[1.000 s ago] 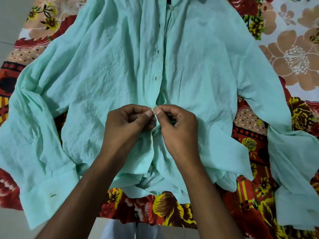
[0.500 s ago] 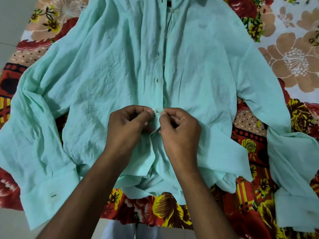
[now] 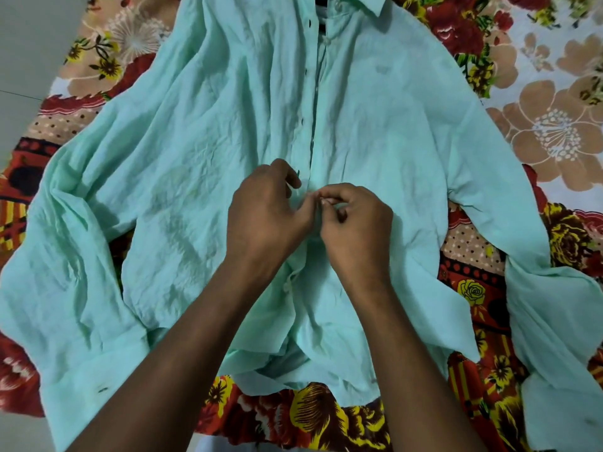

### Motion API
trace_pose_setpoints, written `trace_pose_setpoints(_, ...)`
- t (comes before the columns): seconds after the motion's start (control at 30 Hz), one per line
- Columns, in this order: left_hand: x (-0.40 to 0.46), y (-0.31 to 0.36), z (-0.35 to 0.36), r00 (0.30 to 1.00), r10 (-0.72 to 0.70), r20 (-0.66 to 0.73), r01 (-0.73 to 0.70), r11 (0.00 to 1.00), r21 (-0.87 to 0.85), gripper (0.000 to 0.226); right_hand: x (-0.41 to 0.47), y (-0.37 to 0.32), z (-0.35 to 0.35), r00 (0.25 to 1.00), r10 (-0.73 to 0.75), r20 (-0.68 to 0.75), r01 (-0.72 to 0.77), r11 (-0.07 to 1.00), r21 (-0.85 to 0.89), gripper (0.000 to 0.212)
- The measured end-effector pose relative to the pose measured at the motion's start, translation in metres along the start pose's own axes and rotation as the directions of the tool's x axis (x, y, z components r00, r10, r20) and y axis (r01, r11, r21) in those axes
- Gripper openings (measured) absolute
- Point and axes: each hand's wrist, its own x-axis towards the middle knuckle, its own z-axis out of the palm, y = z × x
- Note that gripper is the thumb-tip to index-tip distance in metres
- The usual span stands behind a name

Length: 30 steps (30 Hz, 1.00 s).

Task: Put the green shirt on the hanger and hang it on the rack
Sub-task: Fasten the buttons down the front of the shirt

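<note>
The pale green shirt [image 3: 202, 164] lies spread front-up on a flowered bedsheet, collar at the top, sleeves trailing down both sides. Its placket runs down the middle with several dark buttonholes. My left hand [image 3: 264, 216] and my right hand [image 3: 355, 223] meet at the placket low on the front. Both pinch the fabric edges there, fingertips close together, with a small button between them. A dark strip shows inside the collar opening; I cannot tell whether it is a hanger. No rack is in view.
The flowered bedsheet [image 3: 551, 125], red, yellow and beige, covers the surface under the shirt. Grey floor [image 3: 29, 44] shows at the upper left. The shirt's hem is bunched near the front edge.
Both hands stay at the same spot on the placket. The left fingers have loosened and spread a little, and the pinch point has shifted slightly towards the right hand.
</note>
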Motion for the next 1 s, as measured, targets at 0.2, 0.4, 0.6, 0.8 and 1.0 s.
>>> trace_pose_setpoints(0.2,0.020,-0.008,0.002,0.993,-0.102,0.061,0.101,0.995,0.019,0.012,0.010,0.000,0.016,0.994,-0.059,0.095,0.064,0.997,-0.052,0.016)
trace_pose_setpoints(0.4,0.029,-0.015,-0.010,0.931,-0.330,0.156,0.361,0.891,-0.275,0.011,0.007,0.001,0.023,0.984,-0.173,0.033,0.176,0.954,-0.243,0.013)
trace_pose_setpoints(0.6,0.033,-0.007,-0.013,0.908,-0.335,0.251,0.415,0.801,-0.431,0.009,0.011,0.003,0.022,0.975,-0.174,-0.138,0.170,0.985,-0.039,0.006)
trace_pose_setpoints(0.8,0.038,-0.004,-0.009,0.881,-0.373,0.291,0.473,0.715,-0.514,0.010,0.027,-0.011,0.022,0.995,0.068,-0.068,-0.048,0.963,0.264,0.005)
trace_pose_setpoints(1.0,0.036,-0.007,-0.008,0.909,-0.348,0.231,0.417,0.783,-0.461,0.003,0.035,-0.011,0.025,0.979,0.203,-0.018,-0.183,0.913,0.364,0.009)
